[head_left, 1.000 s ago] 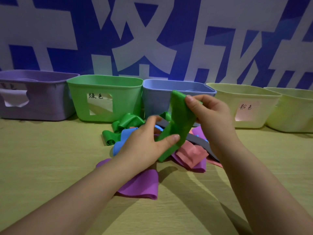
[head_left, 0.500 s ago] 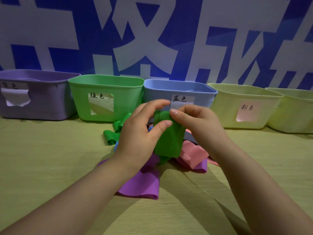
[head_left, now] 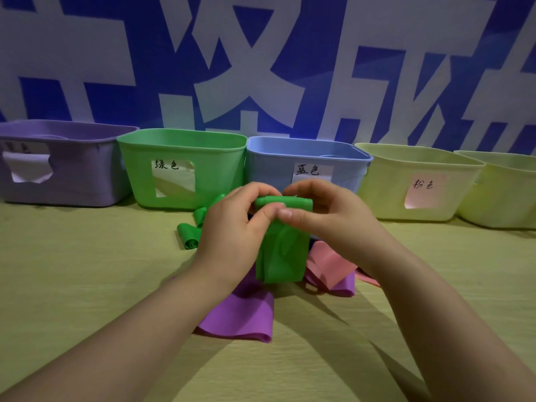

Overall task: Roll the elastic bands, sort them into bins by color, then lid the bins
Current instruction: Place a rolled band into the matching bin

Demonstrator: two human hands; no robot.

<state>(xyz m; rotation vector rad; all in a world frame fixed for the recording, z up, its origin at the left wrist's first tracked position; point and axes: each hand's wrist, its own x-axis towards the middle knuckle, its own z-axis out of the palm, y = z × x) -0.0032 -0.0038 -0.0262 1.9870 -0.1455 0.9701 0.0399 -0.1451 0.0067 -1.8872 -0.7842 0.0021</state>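
Band (head_left: 280,253), green, top edge rolled, hangs pinched by left hand (head_left: 232,227) and right hand (head_left: 333,221).

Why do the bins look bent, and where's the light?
Head view: the wide-angle lens bows the row, tilting the purple bin and far-right yellow bin outward. Head view: arm shadows fall toward the camera on the table, suggesting light from ahead.

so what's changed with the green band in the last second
The left hand moved up the green band to its top end, beside the right hand. Both now pinch that end, which has been turned into a short roll, tail hanging down. The bins, the green roll on the table, the purple band and the pink band stayed put.
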